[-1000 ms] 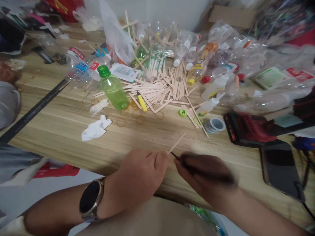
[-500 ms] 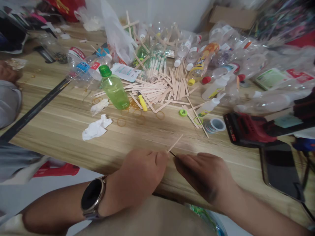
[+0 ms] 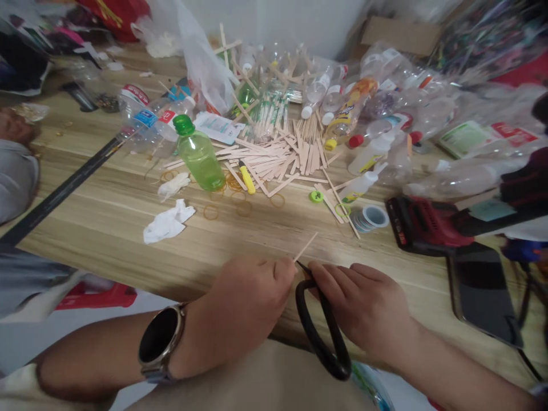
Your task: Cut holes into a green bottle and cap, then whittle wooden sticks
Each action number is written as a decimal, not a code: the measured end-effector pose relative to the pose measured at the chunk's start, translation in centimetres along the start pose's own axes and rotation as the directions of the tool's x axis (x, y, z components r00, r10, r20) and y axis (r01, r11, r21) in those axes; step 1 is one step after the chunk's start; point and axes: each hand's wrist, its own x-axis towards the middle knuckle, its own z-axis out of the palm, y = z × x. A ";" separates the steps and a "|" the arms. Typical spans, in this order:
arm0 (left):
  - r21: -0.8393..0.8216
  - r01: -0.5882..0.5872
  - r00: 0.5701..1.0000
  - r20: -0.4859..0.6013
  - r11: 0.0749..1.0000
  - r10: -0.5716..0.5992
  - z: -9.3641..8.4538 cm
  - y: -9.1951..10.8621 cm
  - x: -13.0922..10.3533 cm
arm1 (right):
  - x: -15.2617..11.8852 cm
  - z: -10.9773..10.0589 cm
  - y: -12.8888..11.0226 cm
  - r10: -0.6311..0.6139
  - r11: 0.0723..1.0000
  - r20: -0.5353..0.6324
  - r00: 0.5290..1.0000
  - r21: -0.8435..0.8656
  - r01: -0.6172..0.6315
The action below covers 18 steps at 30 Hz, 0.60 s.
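My left hand (image 3: 252,302), with a watch (image 3: 159,337) on its wrist, is closed on a thin wooden stick (image 3: 306,245) whose free end points up and to the right. Close beside it, my right hand (image 3: 368,297) grips a pair of scissors (image 3: 342,365) with black loop handles. One big loop hangs below the fingers toward my lap. The dark pointed tip reaches to the stick at my left fingertips. Whether the tip touches the wood I cannot tell.
Beyond my hands lie a pile of flat wooden sticks (image 3: 268,160), a yellow cutter (image 3: 247,178), a green bottle (image 3: 200,157) and rubber bands. Many clear bottles stand behind. At right are a solder-like spool (image 3: 371,219), a red power tool (image 3: 432,222) and a phone (image 3: 483,291). Another person's hand (image 3: 15,125) shows far left.
My right hand has turned, and the black scissor loop has swung into view below it. My left hand and the stick have stayed almost in place.
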 end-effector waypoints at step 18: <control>0.245 0.037 0.935 -0.351 0.969 0.053 0.1 0.4 0.6 | 1.1 0.8 -1.7 0.414 0.106 0.587 0.696 0.728 -0.678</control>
